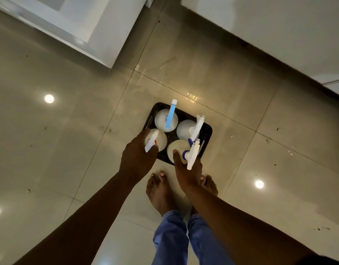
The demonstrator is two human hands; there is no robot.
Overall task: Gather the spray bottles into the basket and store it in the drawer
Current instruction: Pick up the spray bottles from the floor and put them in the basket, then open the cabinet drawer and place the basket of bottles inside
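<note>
Dark against the pale floor, my left hand (139,155) reaches down at the centre of the frame with its fingers curled round the lower left white plastic spray bottle (158,139), the one with a white trigger head and a red mark at its neck. Just to its right, my right hand (186,170) wraps the lower right cream-white spray bottle (177,148), my thumb lying up along its side and its white trigger head with a blue collar pointing down over my knuckles.

Both bottles stand in the black perforated plastic basket (206,134), which sits on the floor just above my hands in the frame. Two more bottles stand in it behind them: a round white spray bottle with a light blue trigger head (165,120) at the upper left, and a white spray bottle with a white trigger head (186,129) at the upper right. All four are upright and packed close together.

Below the basket are my bare feet (161,190) and the blue trouser legs (171,238), running to the bottom edge.

Around all this spreads a glossy beige tiled floor (73,142) with thin grout lines, small dark specks and round reflections of ceiling lights. White cabinet fronts (270,31) run along the upper right, and a white panelled unit (84,22) fills the upper left corner.
</note>
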